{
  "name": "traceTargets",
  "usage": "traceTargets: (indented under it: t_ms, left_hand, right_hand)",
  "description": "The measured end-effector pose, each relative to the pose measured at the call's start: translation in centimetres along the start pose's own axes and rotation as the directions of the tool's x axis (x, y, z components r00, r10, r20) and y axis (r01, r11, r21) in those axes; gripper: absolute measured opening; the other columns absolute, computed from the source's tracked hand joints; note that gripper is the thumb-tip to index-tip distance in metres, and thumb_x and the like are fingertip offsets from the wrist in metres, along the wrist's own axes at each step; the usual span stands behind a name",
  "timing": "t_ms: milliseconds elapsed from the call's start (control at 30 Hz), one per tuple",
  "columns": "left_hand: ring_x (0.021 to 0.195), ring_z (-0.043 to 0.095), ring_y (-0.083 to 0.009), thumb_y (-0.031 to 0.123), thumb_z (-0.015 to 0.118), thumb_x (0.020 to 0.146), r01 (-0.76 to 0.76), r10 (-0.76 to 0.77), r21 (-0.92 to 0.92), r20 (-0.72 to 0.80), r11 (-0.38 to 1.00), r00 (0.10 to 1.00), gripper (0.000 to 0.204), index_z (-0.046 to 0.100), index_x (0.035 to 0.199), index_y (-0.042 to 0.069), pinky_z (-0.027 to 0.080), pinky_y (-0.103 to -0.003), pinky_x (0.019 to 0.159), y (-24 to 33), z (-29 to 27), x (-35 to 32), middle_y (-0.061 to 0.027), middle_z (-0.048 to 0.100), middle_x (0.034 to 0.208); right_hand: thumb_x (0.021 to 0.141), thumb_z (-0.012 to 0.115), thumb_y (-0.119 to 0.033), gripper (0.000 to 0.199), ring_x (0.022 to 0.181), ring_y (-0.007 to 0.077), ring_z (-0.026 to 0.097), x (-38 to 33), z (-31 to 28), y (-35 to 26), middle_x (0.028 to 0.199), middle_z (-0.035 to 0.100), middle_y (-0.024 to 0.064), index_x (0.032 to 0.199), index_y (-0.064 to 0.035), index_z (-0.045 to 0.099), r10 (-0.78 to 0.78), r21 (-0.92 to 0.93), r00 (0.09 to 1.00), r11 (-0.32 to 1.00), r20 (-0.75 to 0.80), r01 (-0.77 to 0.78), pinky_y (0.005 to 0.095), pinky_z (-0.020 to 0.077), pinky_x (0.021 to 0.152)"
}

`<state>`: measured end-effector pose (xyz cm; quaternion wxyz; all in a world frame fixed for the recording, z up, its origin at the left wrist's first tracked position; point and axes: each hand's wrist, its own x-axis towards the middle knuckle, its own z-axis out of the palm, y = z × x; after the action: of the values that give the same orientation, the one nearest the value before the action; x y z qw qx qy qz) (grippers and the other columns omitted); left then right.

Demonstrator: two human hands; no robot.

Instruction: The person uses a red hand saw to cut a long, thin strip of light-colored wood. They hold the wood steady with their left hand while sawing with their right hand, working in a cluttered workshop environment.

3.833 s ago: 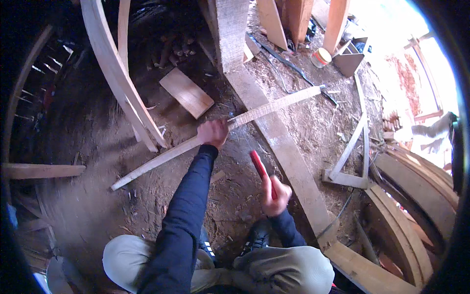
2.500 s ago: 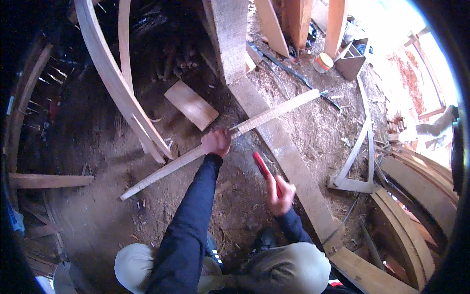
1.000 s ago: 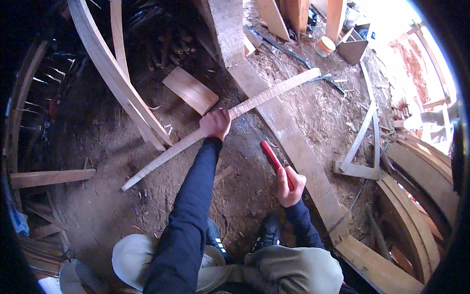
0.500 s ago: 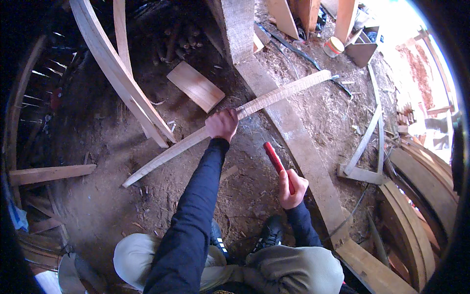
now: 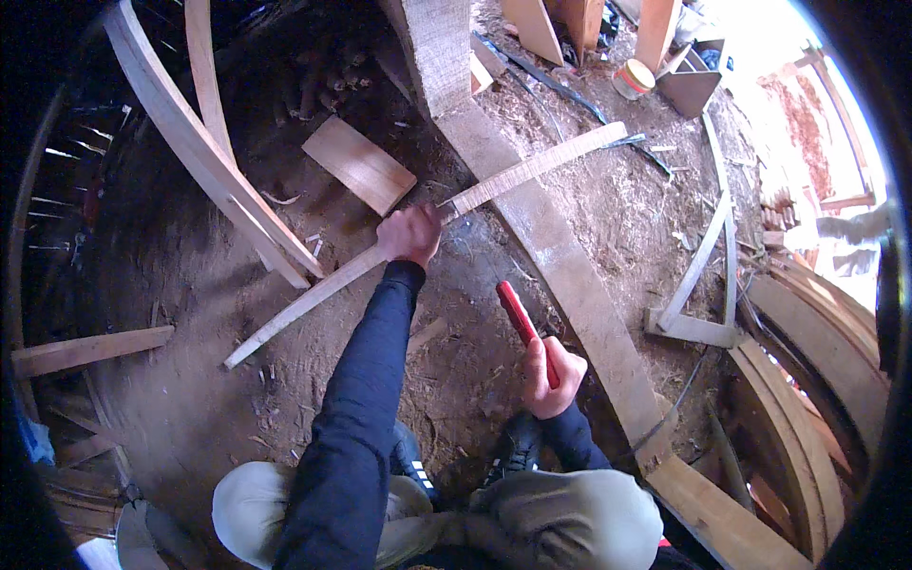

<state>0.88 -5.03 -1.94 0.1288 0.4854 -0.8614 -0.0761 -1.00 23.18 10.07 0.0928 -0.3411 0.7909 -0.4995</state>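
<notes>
A long, slightly curved strip of pale wood (image 5: 541, 167) lies slanted, its right part crossing a thick timber beam (image 5: 560, 266). My left hand (image 5: 410, 235) is closed around the strip near its middle, pressing it from above. In my right hand (image 5: 555, 378), closed with the thumb along the grip, is a red-handled saw (image 5: 516, 312). The handle points up and left toward the strip, just right of my left hand. Its thin blade is seen nearly edge-on and is hard to make out.
A short board (image 5: 359, 165) lies beyond my left hand. Curved timbers (image 5: 190, 142) lean at the left, and more curved pieces (image 5: 784, 446) are stacked at the right. A lidded tub (image 5: 634, 79) stands at the far right. Shavings litter the dirt floor.
The view has shifted a little, moving the scene left and up. My right hand has drawn slightly back toward me with the saw. My left hand keeps its hold on the strip.
</notes>
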Motion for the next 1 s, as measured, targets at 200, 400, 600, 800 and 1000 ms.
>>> traceTargets:
  t_ms: [200, 400, 600, 800, 1000]
  left_hand:
    - [0.064, 0.066, -0.0359, 0.037, 0.049, 0.087, -0.045, 0.046, 0.037, -0.041, 0.998, 0.998, 0.040, 0.070, 0.069, 0.007, 0.053, -0.047, 0.061, -0.7, 0.2, -0.4, -0.0181, 0.065, 0.067]
    - [0.058, 0.065, -0.0361, 0.035, 0.052, 0.085, -0.065, 0.074, 0.055, -0.180, 0.996, 0.981, 0.039, 0.069, 0.064, 0.007, 0.053, -0.046, 0.057, -0.1, 0.1, -1.1, -0.0174, 0.064, 0.062]
    - [0.066, 0.066, -0.0367, 0.039, 0.052, 0.085, -0.018, 0.018, 0.001, -0.033, 1.000, 0.999, 0.040, 0.070, 0.068, 0.007, 0.052, -0.046, 0.063, -0.2, 0.8, -1.0, -0.0190, 0.066, 0.068]
    - [0.059, 0.064, -0.0362, 0.039, 0.052, 0.085, -0.071, 0.077, 0.041, -0.156, 0.997, 0.985, 0.038, 0.068, 0.070, 0.009, 0.052, -0.046, 0.057, -1.5, 1.5, -0.6, -0.0153, 0.065, 0.065]
    - [0.058, 0.064, -0.0374, 0.038, 0.050, 0.085, -0.064, 0.072, 0.043, -0.203, 0.997, 0.977, 0.038, 0.069, 0.068, 0.010, 0.052, -0.047, 0.057, -0.3, 1.7, -0.7, -0.0159, 0.065, 0.063]
  right_hand:
    - [0.088, 0.061, -0.008, 0.017, 0.036, 0.0226, 0.049, -1.5, -1.8, -0.2, 0.047, 0.044, 0.0107, 0.072, -0.0016, 0.058, -0.038, -0.008, 0.998, 0.999, 0.048, 0.039, 0.0335, 0.0358, 0.039]
    - [0.092, 0.057, -0.010, 0.032, 0.037, 0.0162, 0.038, 2.3, -0.3, -2.7, 0.046, 0.037, 0.0081, 0.062, -0.0019, 0.047, 0.059, 0.029, 0.998, 0.998, 0.016, -0.059, 0.0315, 0.0289, 0.040]
    - [0.088, 0.059, -0.007, 0.014, 0.038, 0.0198, 0.051, -0.9, -1.4, -1.9, 0.049, 0.047, 0.0100, 0.076, -0.0011, 0.061, -0.025, -0.034, 0.999, 0.999, 0.035, 0.026, 0.0314, 0.0368, 0.040]
    - [0.089, 0.060, -0.008, 0.017, 0.037, 0.0194, 0.048, 1.9, 0.1, -2.1, 0.049, 0.045, 0.0115, 0.073, -0.0019, 0.058, 0.041, -0.007, 0.997, 0.999, 0.066, -0.040, 0.0310, 0.0362, 0.040]
    - [0.089, 0.061, -0.007, 0.016, 0.037, 0.0165, 0.047, 2.4, 0.1, -1.7, 0.049, 0.045, 0.0107, 0.074, -0.0015, 0.058, 0.076, -0.041, 0.995, 0.996, 0.069, -0.073, 0.0307, 0.0357, 0.040]
